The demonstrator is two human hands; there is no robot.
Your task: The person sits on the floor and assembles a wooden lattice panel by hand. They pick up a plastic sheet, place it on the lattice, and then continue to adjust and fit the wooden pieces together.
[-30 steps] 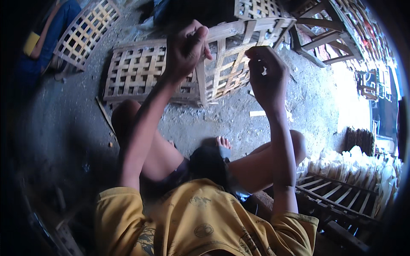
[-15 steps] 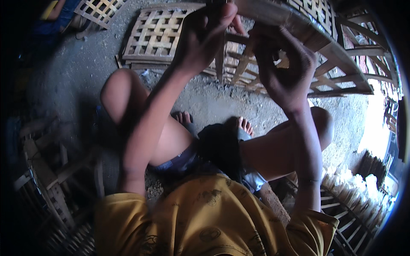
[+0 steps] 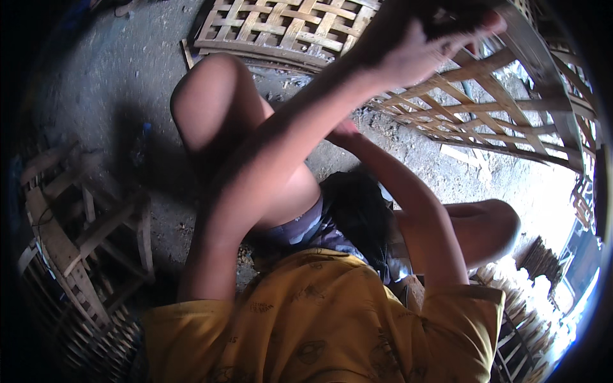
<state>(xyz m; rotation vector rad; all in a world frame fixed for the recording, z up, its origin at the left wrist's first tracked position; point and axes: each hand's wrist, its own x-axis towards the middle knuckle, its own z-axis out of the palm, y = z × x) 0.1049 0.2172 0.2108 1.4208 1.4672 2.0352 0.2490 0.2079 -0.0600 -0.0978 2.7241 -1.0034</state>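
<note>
I sit on the ground in a yellow shirt with my knees bent. My left hand (image 3: 415, 48) is raised at the top of the view, its fingers curled over the upper part of a woven bamboo lattice panel (image 3: 504, 121) that stands tilted in front of me. A curved bamboo rim strip (image 3: 543, 70) runs along the panel's right side. My right hand (image 3: 345, 131) reaches toward the panel's lower edge; my left forearm covers most of it, so its grip is hidden.
A second flat bamboo lattice (image 3: 281, 25) lies on the grey dirt floor behind my left knee. Rough wooden frames (image 3: 83, 230) are stacked at the left. A bundle of pale split strips (image 3: 530, 281) lies at the lower right, beside bright daylight.
The view has tipped down and closer. My left hand rose to the panel's top. My right hand dropped from the slats to behind my left forearm.
</note>
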